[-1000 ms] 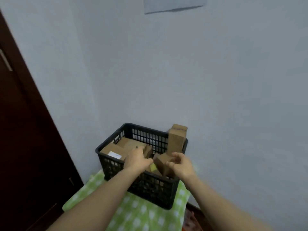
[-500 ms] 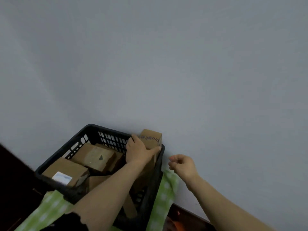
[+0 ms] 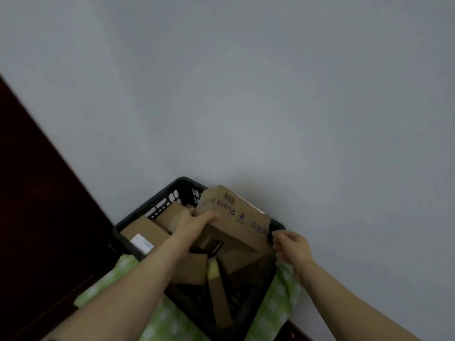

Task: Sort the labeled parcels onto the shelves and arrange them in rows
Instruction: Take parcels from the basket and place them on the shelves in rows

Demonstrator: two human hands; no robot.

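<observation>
Holding a cardboard box over the black basket
My left hand grips it; I can't tell if my right hand does.

Upside-down "Plant" and a barcode stand on the cardboard parcel; its other print is blurred.
</observation>
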